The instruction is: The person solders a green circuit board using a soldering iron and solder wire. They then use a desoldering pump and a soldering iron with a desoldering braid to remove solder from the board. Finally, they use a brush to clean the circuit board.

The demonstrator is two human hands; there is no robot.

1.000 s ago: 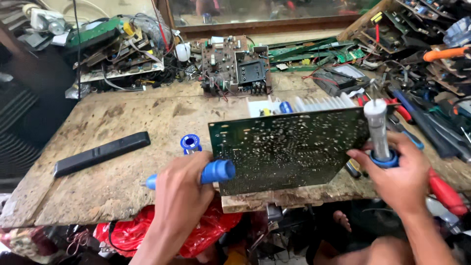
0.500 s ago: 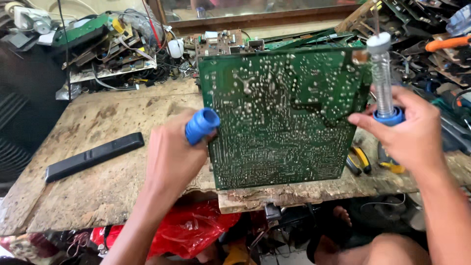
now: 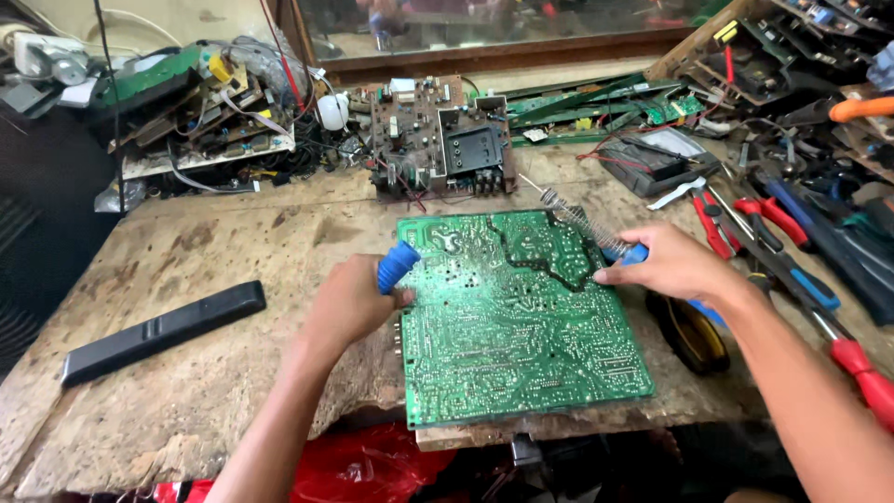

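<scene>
My left hand [image 3: 349, 303] is clenched around a blue-handled tool [image 3: 398, 266]; only the blue grip end shows above the fist, and I cannot tell what kind of tip it carries. The knuckles rest against the left edge of the green circuit board [image 3: 517, 317].

My right hand [image 3: 670, 265] is closed on the blue base of a soldering iron stand [image 3: 596, 233]. Its coiled metal spring rises up and to the left from my fingers, over the board's upper right corner. The fingertips touch the board's right edge.

The green circuit board lies flat on the workbench [image 3: 186, 270], solder side up, directly between both hands. Its near edge overhangs the front lip of the bench. The bench top is worn, stained and chipped along the front.

Surrounding items:
- A long black remote control [image 3: 163, 331] lies on the bench to the left, well apart from my left hand.
- A brown circuit board [image 3: 438, 140] with mounted components sits beyond the green board, near the back of the bench.
- A pile of boards and wires [image 3: 200, 112] occupies the back left corner.
- Red-handled pliers [image 3: 736, 219] lie just beyond my right hand.
- A red-handled screwdriver [image 3: 861, 373] lies beside my right forearm.
- A dark round object [image 3: 694, 331] sits under my right wrist; I cannot identify it.
- Red plastic [image 3: 358, 470] shows below the bench front.
</scene>
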